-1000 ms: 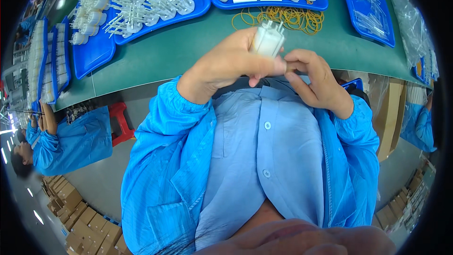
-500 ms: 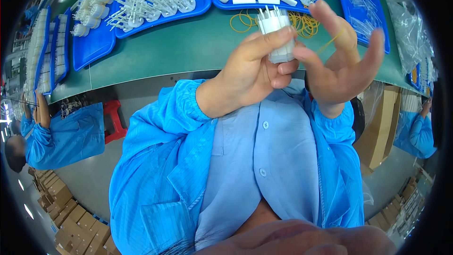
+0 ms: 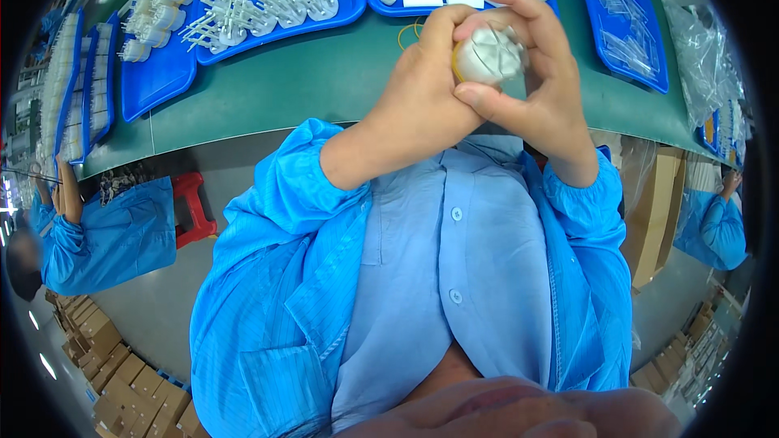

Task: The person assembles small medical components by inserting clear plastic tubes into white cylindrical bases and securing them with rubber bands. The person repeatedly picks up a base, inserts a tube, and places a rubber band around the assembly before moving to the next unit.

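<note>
Both hands hold a round bundle of white blocks (image 3: pixel 491 57) above the near part of the table, its end with several wedge-like pieces facing up toward me. A yellow rubber band (image 3: pixel 457 61) runs around its left side. My left hand (image 3: pixel 426 89) is closed on the bundle from the left, its fingers mostly hidden behind. From the right, my right hand (image 3: pixel 552 73) curls around it, thumb at the near edge and fingers over the far side. The thin rods and clear base of the bundle are out of sight.
Blue trays line the green table (image 3: pixel 268 97): one tray (image 3: pixel 357 20) with white stemmed pieces, another (image 3: pixel 376 4) with white blocks, a right one (image 3: pixel 661 81) with clear tubes. A yellow band loop (image 3: pixel 403 36) lies behind my hands. A plastic bag (image 3: pixel 698 57) sits far right. Co-workers sit at both sides.
The bundle has tipped so its end faces me. My right hand, spread with a stretched rubber band before, has come in and closed around it; the band now circles the bundle.
</note>
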A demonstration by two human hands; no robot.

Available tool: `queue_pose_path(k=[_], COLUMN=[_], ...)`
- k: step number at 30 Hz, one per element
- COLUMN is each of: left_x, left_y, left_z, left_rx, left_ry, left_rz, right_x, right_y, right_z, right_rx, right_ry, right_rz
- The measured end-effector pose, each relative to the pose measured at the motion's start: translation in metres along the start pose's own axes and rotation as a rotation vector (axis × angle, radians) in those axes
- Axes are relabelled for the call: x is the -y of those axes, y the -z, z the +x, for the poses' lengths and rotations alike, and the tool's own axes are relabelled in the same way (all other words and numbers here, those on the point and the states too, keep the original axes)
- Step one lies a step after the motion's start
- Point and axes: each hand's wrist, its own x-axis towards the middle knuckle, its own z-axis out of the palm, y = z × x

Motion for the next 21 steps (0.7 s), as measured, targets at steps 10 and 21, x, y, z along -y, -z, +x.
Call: queue_pose_path(k=[10, 21], left_x=[0.001, 0.02], left_y=[0.024, 0.078], left_z=[0.0, -0.013], left_rx=[0.184, -0.161], left_ry=[0.275, 0.259], left_rz=[-0.719, -0.197], right_x=[-0.022, -0.024], right_y=[-0.01, -0.037], right_z=[0.001, 0.026], right_rx=[0.054, 0.122], right_ry=[-0.335, -0.227], right_rz=[0.421, 0.346])
